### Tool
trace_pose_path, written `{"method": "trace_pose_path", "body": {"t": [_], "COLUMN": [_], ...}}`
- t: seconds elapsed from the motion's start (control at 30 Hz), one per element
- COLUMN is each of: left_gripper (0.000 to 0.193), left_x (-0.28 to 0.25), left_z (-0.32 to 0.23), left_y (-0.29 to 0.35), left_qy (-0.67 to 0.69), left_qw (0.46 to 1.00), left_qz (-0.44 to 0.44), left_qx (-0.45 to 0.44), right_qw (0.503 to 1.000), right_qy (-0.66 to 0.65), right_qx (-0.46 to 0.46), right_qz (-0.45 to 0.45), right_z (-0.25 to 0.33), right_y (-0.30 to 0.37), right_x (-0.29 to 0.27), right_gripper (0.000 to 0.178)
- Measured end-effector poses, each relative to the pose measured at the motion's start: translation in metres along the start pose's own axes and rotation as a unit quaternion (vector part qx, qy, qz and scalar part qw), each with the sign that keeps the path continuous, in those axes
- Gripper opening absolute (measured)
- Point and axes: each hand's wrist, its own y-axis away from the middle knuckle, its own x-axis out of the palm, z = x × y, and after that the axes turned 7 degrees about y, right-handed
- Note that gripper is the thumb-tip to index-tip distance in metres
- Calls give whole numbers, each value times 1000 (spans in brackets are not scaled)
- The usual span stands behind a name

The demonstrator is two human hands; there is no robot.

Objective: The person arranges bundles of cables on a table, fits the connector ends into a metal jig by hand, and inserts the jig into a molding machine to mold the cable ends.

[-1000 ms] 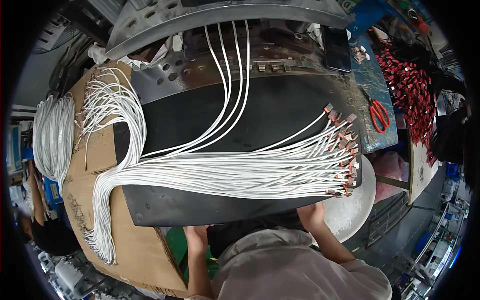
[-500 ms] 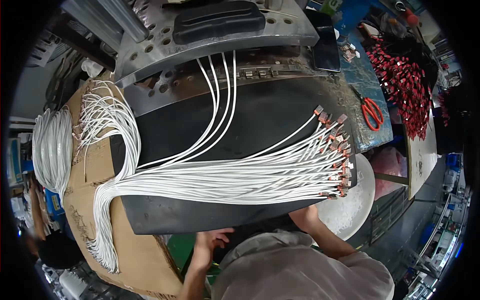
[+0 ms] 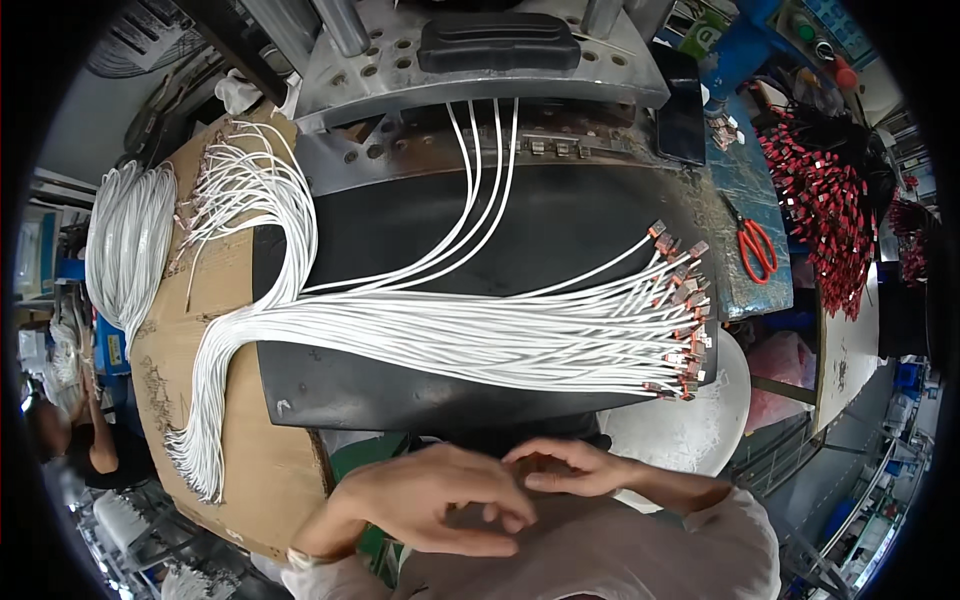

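My left hand [image 3: 445,502] is raised in front of my body, just off the near edge of the black work surface. Its fingers are loosely bent and apart, with nothing seen in them. Beside it, at about the same height, my right hand [image 3: 570,467] has curled but parted fingers, and it appears to hold nothing. A thick bundle of white cables [image 3: 470,335] lies across the black surface [image 3: 380,390]. Its right ends carry metal plugs [image 3: 690,300] with orange-red parts. Several single white cables [image 3: 480,200] run from the bundle up under the metal press plate [image 3: 480,95].
Cardboard [image 3: 225,270] at the left bears more cable ends and a coil of white cable [image 3: 130,245]. Red-handled scissors [image 3: 757,250] and a black phone-like slab [image 3: 681,105] lie at the right. A round white stool [image 3: 735,400] stands below. Red-tipped cables [image 3: 825,220] are piled beyond.
Both my hands have come up from below the near edge and drawn close together. The whole view has shifted a little; the cables lie as before.
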Motion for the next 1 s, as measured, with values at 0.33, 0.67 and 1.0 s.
{"method": "trace_pose_path", "body": {"t": [0.33, 0.67, 1.0], "left_gripper": [46, 19, 36], "left_x": [50, -3, -119], "left_z": [195, -14, -55], "left_y": [82, 21, -87], "left_qy": [200, -166, -614], "left_qw": [707, 980, 748], "left_qz": [-679, -82, -233], "left_qx": [-5, -74, -92], "right_qw": [709, 996, 897], "right_qy": [-391, -83, 270], "right_qx": [-174, 33, -351], "right_qz": [-560, -28, 2], "right_z": [-76, 13, 147], "right_y": [-3, 5, -31], "right_x": [-9, 17, 4], "right_gripper": [56, 43, 46]}}
